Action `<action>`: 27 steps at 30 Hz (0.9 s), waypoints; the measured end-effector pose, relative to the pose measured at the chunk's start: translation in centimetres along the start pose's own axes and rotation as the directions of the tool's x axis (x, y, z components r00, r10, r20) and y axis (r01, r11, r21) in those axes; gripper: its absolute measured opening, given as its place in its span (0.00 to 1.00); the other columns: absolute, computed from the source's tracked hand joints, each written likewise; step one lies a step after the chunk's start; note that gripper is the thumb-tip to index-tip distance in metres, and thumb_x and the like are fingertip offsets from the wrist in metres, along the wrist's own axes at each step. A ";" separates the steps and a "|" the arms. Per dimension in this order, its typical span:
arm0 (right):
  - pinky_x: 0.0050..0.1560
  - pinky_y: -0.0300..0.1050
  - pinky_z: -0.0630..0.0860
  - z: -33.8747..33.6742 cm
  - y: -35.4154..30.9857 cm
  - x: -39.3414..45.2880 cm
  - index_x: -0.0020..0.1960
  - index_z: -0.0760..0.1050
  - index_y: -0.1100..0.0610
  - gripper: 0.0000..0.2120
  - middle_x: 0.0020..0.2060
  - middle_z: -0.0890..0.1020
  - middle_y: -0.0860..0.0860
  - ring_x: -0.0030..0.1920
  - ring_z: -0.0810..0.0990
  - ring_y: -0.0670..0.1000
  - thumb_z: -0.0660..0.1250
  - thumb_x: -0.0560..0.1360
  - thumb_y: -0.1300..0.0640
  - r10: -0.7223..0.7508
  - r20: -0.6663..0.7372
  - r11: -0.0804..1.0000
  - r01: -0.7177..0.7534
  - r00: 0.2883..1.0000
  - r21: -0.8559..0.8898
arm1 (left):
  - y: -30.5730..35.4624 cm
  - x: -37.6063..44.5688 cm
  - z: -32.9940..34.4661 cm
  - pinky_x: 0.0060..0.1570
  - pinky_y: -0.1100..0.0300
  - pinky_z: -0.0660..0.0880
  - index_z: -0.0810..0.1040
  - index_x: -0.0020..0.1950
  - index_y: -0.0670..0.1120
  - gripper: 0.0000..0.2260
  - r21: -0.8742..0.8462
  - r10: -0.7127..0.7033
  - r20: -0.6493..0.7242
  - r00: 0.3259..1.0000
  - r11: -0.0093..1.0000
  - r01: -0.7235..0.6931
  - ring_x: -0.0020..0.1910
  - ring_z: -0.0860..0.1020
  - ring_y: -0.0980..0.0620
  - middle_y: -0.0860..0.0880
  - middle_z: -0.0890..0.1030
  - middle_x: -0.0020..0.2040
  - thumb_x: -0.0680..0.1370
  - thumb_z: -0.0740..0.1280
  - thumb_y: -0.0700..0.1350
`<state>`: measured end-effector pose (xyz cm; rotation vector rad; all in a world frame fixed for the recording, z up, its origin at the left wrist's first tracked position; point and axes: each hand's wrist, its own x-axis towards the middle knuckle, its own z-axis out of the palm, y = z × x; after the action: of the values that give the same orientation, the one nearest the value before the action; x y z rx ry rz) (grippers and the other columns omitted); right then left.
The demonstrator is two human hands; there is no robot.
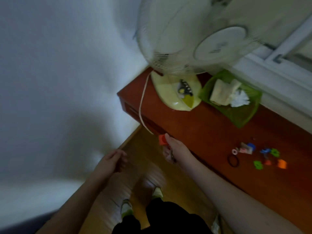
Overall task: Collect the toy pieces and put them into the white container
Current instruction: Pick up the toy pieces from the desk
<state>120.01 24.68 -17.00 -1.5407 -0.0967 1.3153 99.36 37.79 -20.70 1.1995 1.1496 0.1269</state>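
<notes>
Right hand (175, 147) is held out over the front edge of the red-brown cabinet (194, 130), thumb and fingers pinching an orange toy block (162, 140) that sticks up past the fingertips. Something small and dark hangs below the same hand; blur prevents telling what it is.

Left hand (112, 160) hangs over the wooden floor (143, 146), fingers loosely curled and relaxed, holding nothing.

Remaining toy pieces lie scattered on the cabinet top, well to the right of the held block: a blue piece (251, 146), a second blue piece (264, 151), two green pieces (275, 152) and (258, 164), a small red piece (267, 162) and an orange piece (282, 164). Just left of them lie a black hair tie (233, 160) and a small pink ring (234, 151).

No white container shows in this view.

Farther back on the cabinet stands a pale table fan (177, 92), with its cord (142, 102) trailing over the cabinet's left edge. Beside the fan's base sits a green basket (243, 115) holding crumpled tissue.
</notes>
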 end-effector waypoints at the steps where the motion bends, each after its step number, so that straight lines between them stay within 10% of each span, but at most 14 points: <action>1: 0.20 0.37 0.60 -1.1 -0.3 -0.7 0.37 0.67 0.57 0.19 0.23 0.67 0.50 0.20 0.65 0.46 0.58 0.81 0.46 -0.025 -0.032 1.000 0.024 0.999 -0.009 | 0.7 -0.1 0.2 0.34 0.56 0.72 0.78 0.46 0.41 0.15 0.018 0.008 0.013 1.000 1.000 -0.008 0.34 0.76 0.48 0.44 0.80 0.36 0.83 0.56 0.45; 10: 0.23 0.38 0.56 -8.4 2.6 -7.8 0.43 0.66 0.56 0.16 0.25 0.65 0.50 0.23 0.61 0.46 0.60 0.79 0.44 -0.140 -0.311 0.894 0.255 0.940 0.367 | 5.1 -0.3 5.6 0.42 0.56 0.74 0.79 0.51 0.42 0.13 0.249 0.020 0.264 0.964 0.964 -0.088 0.42 0.79 0.45 0.41 0.82 0.44 0.83 0.56 0.45; 27: 0.23 0.37 0.59 -16.9 8.9 -15.9 0.59 0.69 0.58 0.19 0.28 0.66 0.49 0.25 0.63 0.44 0.61 0.79 0.44 -0.096 -0.625 0.675 0.512 0.775 0.531 | 7.1 -2.1 20.6 0.38 0.59 0.74 0.76 0.46 0.44 0.12 0.526 -0.109 0.635 0.765 0.787 -0.324 0.39 0.78 0.50 0.45 0.81 0.44 0.83 0.56 0.46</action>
<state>121.83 -0.09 -15.68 -1.1128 0.4357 0.4633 117.06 25.92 -15.76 1.7124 0.4873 -0.5885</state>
